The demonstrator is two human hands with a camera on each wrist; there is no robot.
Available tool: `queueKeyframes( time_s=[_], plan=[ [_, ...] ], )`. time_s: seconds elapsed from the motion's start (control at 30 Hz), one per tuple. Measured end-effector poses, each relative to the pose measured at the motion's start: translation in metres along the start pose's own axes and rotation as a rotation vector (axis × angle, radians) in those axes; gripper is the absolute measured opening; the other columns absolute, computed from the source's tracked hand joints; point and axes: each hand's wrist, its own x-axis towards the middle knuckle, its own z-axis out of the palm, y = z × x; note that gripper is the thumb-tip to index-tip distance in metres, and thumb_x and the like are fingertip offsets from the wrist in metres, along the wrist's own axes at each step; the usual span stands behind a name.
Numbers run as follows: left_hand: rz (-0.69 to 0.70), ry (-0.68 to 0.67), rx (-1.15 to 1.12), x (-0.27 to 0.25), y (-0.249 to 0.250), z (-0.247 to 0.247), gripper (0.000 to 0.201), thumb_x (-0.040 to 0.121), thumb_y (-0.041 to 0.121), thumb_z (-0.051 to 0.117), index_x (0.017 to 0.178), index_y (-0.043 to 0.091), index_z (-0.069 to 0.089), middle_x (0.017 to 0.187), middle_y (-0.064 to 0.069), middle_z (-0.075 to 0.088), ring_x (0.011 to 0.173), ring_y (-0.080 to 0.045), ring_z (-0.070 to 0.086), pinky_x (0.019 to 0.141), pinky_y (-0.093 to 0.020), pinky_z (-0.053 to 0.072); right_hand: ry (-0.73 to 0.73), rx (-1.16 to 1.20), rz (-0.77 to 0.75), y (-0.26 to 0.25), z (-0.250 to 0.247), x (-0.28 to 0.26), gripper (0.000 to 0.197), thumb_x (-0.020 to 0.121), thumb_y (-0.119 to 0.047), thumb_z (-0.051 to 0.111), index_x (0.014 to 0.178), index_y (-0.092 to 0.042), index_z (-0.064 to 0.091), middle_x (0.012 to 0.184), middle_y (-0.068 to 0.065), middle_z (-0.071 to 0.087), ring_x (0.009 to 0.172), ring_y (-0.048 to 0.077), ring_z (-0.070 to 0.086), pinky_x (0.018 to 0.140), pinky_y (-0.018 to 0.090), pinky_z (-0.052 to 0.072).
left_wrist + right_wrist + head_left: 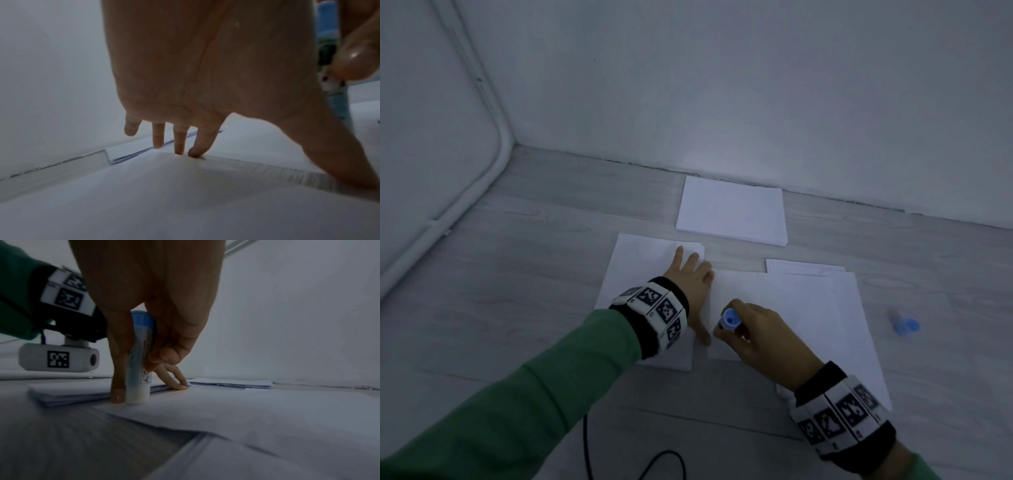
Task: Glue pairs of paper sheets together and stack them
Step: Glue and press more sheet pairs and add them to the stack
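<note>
white paper first: run the glue stick [139,363] along the near-left edge of the sheet [791,308] on the floor, upright, with light pressure so the sheet doesn't buckle. your right hand [760,335] is clenched round the stick, tip touching the sheet. your left hand [693,274] lies flat with straight fingers [180,142] on the left stack [633,263], its thumb pinning the sheet's edge.
</note>
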Motion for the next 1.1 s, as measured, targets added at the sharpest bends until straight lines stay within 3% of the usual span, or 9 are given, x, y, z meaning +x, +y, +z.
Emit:
queueKeyframes(
  time_s=[0.13, 0.23, 0.3, 0.47, 0.67, 0.77, 0.87, 1.1],
  plan=[
    [0.0, -0.017, 0.003, -0.001, 0.0, -0.002, 0.125, 0.063, 0.079, 0.059, 0.148, 0.005, 0.004, 0.156, -0.012, 0.004, 0.143, -0.035, -0.003, 0.113, -0.057, -0.011, -0.03, 0.11, -0.001, -0.001, -0.005, -0.01, 0.021, 0.088, -0.025, 0.063, 0.083, -0.008, 0.052, 0.073, 0.006, 0.059, 0.062, 0.013, 0.051, 0.062, 0.023, 0.039],
    [0.006, -0.017, -0.027, -0.001, -0.001, -0.002, 0.124, 0.063, 0.078, 0.06, 0.148, 0.006, 0.006, 0.155, -0.011, 0.004, 0.143, -0.035, -0.002, 0.113, -0.057, -0.01, 0.123, 0.255, 0.083, 0.006, -0.013, -0.015, 0.023, 0.085, -0.02, 0.067, 0.077, -0.003, 0.054, 0.062, -0.004, 0.053, 0.055, 0.005, 0.048, 0.054, 0.013, 0.036],
    [0.007, -0.027, -0.046, -0.001, -0.001, -0.002, 0.124, 0.063, 0.077, 0.061, 0.148, 0.006, 0.006, 0.156, -0.011, 0.004, 0.143, -0.034, -0.002, 0.114, -0.056, -0.01, 0.205, 0.257, 0.107, 0.01, -0.015, -0.019, 0.023, 0.084, -0.019, 0.068, 0.08, 0.0, 0.056, 0.062, -0.002, 0.055, 0.054, 0.006, 0.049, 0.054, 0.014, 0.037],
    [0.007, -0.051, -0.072, 0.001, 0.001, -0.004, 0.127, 0.061, 0.08, 0.059, 0.148, 0.004, 0.007, 0.156, -0.011, 0.003, 0.143, -0.033, -0.003, 0.114, -0.055, -0.011, 0.123, 0.152, 0.064, 0.009, -0.003, -0.026, 0.024, 0.088, -0.026, 0.062, 0.088, -0.003, 0.056, 0.074, 0.009, 0.061, 0.064, 0.019, 0.054, 0.065, 0.03, 0.045],
    [-0.009, -0.065, 0.024, 0.002, 0.008, -0.001, 0.134, 0.059, 0.082, 0.058, 0.147, -0.001, 0.0, 0.156, -0.017, -0.002, 0.143, -0.035, -0.006, 0.11, -0.056, -0.014, 0.139, 0.08, 0.078, 0.011, 0.001, -0.031, 0.022, 0.09, -0.029, 0.058, 0.092, -0.008, 0.054, 0.08, 0.006, 0.061, 0.068, 0.017, 0.053, 0.067, 0.027, 0.045],
    [-0.008, -0.068, 0.0, 0.003, 0.007, 0.001, 0.135, 0.059, 0.081, 0.059, 0.147, -0.002, -0.002, 0.156, -0.017, -0.004, 0.143, -0.035, -0.007, 0.111, -0.056, -0.013, 0.172, 0.042, 0.134, 0.02, -0.006, -0.041, 0.02, 0.09, -0.028, 0.059, 0.089, -0.01, 0.052, 0.076, 0.007, 0.061, 0.066, 0.017, 0.054, 0.066, 0.029, 0.046],
    [-0.007, -0.073, -0.005, 0.004, 0.006, 0.002, 0.136, 0.059, 0.081, 0.058, 0.146, -0.002, -0.004, 0.156, -0.016, -0.005, 0.143, -0.035, -0.009, 0.11, -0.057, -0.014, 0.223, 0.028, 0.174, 0.031, -0.016, -0.053, 0.017, 0.088, -0.024, 0.063, 0.085, -0.013, 0.05, 0.069, 0.005, 0.059, 0.06, 0.014, 0.052, 0.06, 0.024, 0.044],
    [-0.002, -0.099, -0.001, 0.004, 0.005, 0.002, 0.136, 0.06, 0.082, 0.057, 0.146, -0.002, -0.008, 0.156, -0.016, -0.009, 0.143, -0.035, -0.012, 0.109, -0.057, -0.016, 0.337, -0.049, 0.289, 0.06, -0.038, -0.075, 0.018, 0.082, -0.015, 0.07, 0.079, -0.004, 0.055, 0.059, 0.007, 0.059, 0.05, 0.018, 0.053, 0.052, 0.028, 0.044]
  ],
)
